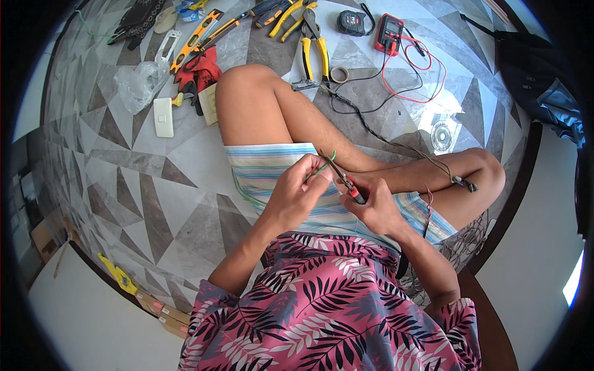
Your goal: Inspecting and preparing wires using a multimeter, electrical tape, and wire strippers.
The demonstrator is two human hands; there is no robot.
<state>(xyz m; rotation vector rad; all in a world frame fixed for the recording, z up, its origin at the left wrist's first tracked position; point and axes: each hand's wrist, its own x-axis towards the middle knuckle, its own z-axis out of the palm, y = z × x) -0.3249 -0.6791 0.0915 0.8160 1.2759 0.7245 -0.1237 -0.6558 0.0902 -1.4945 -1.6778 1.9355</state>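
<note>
Both forearms bent in over the lap, left hand pinching green wire, right hand gripping red-handled tool against it.

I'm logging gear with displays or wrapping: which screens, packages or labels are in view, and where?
Multimeter: floor, top centre-right; red case, dark screen, red and black leads.
Tape measure: left of the multimeter; dark, rounded, with a label patch.
Clear plastic bag: floor, upper left; crumpled, see-through.
Small boxes: lower left edge; tan, flat.

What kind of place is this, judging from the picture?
Probably a room in a home, used as a makeshift electrical work spot: a patterned tile floor, yellow-handled pliers and a red multimeter lie about.
</note>
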